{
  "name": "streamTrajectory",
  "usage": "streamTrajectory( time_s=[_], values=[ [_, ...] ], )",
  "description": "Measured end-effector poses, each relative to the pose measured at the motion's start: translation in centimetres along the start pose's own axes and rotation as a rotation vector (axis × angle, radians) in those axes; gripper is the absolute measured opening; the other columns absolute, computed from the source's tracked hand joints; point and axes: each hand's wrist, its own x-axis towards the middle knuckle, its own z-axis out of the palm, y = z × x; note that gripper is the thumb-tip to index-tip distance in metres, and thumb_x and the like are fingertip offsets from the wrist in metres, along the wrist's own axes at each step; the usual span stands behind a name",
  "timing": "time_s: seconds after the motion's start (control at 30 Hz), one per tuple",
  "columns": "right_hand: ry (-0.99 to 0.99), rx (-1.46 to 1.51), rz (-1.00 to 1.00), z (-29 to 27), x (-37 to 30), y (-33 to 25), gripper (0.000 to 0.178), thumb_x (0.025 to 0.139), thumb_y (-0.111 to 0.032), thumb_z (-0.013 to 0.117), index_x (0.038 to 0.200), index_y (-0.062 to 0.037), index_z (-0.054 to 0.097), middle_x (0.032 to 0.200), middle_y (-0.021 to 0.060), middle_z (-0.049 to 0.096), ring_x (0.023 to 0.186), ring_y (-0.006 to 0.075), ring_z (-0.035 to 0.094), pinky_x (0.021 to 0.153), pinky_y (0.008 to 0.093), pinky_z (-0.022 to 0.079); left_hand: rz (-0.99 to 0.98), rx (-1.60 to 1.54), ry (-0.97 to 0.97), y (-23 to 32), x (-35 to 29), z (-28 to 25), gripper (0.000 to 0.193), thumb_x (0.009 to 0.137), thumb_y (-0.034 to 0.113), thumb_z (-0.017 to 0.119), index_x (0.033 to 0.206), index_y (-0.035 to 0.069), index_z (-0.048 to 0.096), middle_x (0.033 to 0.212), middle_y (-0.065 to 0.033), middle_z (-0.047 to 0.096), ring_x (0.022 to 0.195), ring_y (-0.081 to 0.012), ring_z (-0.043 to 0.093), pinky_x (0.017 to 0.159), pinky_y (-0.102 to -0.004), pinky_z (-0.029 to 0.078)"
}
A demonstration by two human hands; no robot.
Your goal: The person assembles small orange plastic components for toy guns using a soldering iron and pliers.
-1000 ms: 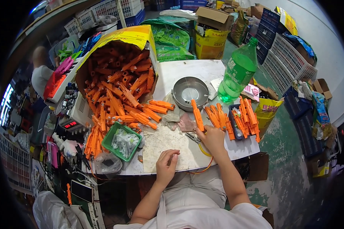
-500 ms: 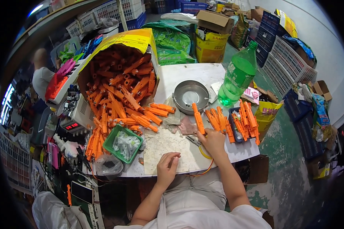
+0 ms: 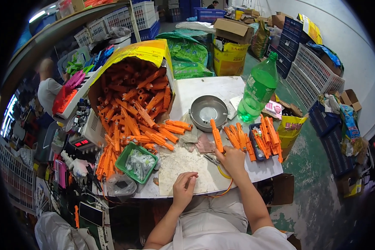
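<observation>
My right hand [image 3: 234, 161] is closed at the near end of a long orange plastic part [image 3: 216, 135], which points away from me. Beneath and beside that hand lie pliers [image 3: 211, 158] and a yellow-red cable [image 3: 223, 173]. Loosely curled, my left hand [image 3: 184, 190] hovers at the near edge of the stained work sheet [image 3: 175, 166], with nothing visible in it. Several more orange parts lie right of my right hand, some in a dark blue tray [image 3: 258, 155]. A green basket [image 3: 120, 163] of small whitish plastic pieces stands to the left.
A large yellow bag [image 3: 148, 46] lies on its side, spilling orange parts [image 3: 131, 121]. Behind the work sheet stand a metal bowl [image 3: 208, 111] and a green bottle [image 3: 260, 85]. At left are a box with a red display [image 3: 85, 133] and another person [image 3: 48, 87].
The whole view has shifted slightly, with the table appearing a little lower. Both hands keep nearly the same pose, and the orange part stays at my right hand.
</observation>
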Motion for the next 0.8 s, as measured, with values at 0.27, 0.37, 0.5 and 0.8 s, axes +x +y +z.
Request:
streamTrajectory(
  time_s=[0.27, 0.37, 0.5, 0.8],
  values=[
    [0.020, 0.017, 0.001, 0.0, -0.5, 0.1, 0.036, 0.080, -0.041, 0.064, 0.068, -0.0069, 0.067, 0.057, 0.0123, 0.061, 0.050, 0.0290, 0.060, 0.048, 0.0404, 0.045, 0.016, 0.035, -0.016, -0.4, -0.6, 0.0, 0.017, 0.092, 0.012, 0.056, 0.100, 0.000, 0.064, 0.093, -0.0087, 0.064, 0.081, -0.0134, 0.061, 0.070, -0.0233, 0.047],
    [-0.012, -0.003, 0.025, -0.4, -0.8, 0.0, 0.038, 0.080, -0.042, 0.063, 0.069, -0.0062, 0.067, 0.059, 0.0133, 0.062, 0.053, 0.0303, 0.061, 0.049, 0.0404, 0.045, 0.005, 0.009, -0.001, -0.1, -1.0, 0.1, 0.015, 0.089, 0.010, 0.057, 0.099, 0.003, 0.065, 0.090, -0.0100, 0.065, 0.082, -0.0220, 0.061, 0.071, -0.0287, 0.049],
    [-0.048, 0.107, 0.106, 0.2, -0.9, 0.4, 0.039, 0.081, -0.042, 0.062, 0.073, -0.0039, 0.067, 0.064, 0.0149, 0.063, 0.055, 0.0316, 0.062, 0.050, 0.0401, 0.046, -0.203, -0.111, -0.046, -0.3, -1.1, -0.1, 0.019, 0.092, 0.013, 0.055, 0.105, 0.003, 0.064, 0.092, -0.0064, 0.065, 0.087, -0.0147, 0.061, 0.073, -0.0264, 0.048],
    [0.031, 0.394, -0.223, -2.2, -3.9, -6.4, 0.025, 0.079, -0.026, 0.070, 0.083, -0.0026, 0.064, 0.067, 0.0086, 0.062, 0.055, 0.0193, 0.058, 0.052, 0.0314, 0.045, -0.246, -0.732, -0.068, 1.1, 3.5, 0.5, 0.051, 0.095, 0.029, 0.053, 0.133, -0.003, 0.039, 0.110, -0.0120, 0.061, 0.101, -0.0143, 0.057, 0.091, -0.0280, 0.043]
  ],
)
